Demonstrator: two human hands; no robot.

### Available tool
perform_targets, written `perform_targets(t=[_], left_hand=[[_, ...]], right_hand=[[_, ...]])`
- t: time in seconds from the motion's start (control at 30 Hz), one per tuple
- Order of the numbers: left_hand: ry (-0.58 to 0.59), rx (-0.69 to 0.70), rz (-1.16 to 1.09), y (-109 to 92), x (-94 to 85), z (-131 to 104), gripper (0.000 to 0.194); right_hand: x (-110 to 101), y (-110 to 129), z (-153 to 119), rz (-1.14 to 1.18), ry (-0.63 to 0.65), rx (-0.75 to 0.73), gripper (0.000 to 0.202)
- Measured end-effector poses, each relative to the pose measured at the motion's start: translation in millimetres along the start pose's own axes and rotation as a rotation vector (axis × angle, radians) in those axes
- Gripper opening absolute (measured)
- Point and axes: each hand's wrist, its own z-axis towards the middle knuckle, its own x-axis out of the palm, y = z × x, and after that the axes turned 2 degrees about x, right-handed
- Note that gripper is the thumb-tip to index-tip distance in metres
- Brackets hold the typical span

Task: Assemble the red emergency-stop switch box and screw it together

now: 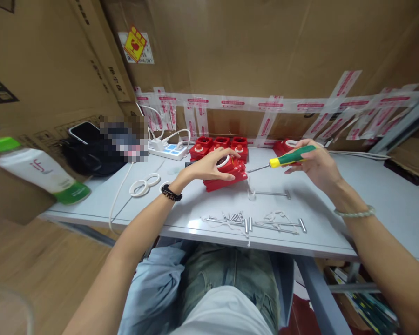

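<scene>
A red box-shaped part with a white ring on top is tilted on the table under my left hand, whose fingers wrap over it. My right hand grips a screwdriver with a green and yellow handle. The screwdriver's shaft points left, its tip at the right side of the red part. Several similar red parts stand behind my left hand. Another red part sits behind my right hand, partly hidden by it. In front lie small metal pins and metal T-shaped rods with white string.
White rings lie on the table at the left, near a white cable. Further left are a white and green bottle, a black bag with a phone, and a power strip. Taped cardboard rises behind.
</scene>
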Motion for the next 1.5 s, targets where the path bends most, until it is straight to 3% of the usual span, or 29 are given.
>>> perform_targets(t=[0.27,0.53,0.73,0.93,1.17,1.33,1.5], left_hand=[[0.018,0.03,0.011,-1.8,0.5,-1.4,0.049],[0.033,-0.028,0.377,-16.6,11.1,-0.1,0.051],[0.113,0.023,0.47,-7.7,20.8,3.3,0.046],[0.202,-0.034,0.548,-3.6,23.7,5.8,0.041],[0.164,-0.004,0.612,-8.8,25.8,8.1,0.04],[0.237,0.073,0.692,-17.2,33.4,12.6,0.033],[0.298,0.035,0.754,-26.8,37.8,16.8,0.027]], right_hand=[[6.3,-6.6,-1.2,-0.229,-0.177,-0.097,0.031],[14.0,-10.3,1.2,-0.02,-0.32,0.197,0.025],[14.4,-23.4,3.7,-0.024,-0.239,0.319,0.018],[5.8,-35.6,9.8,-0.042,-0.072,0.5,0.013],[-10.6,-40.7,16.2,-0.119,0.055,0.466,0.008],[-10.0,-47.4,16.6,-0.23,0.054,0.45,0.018],[-3.6,-55.0,15.9,-0.336,-0.028,0.437,0.041]])
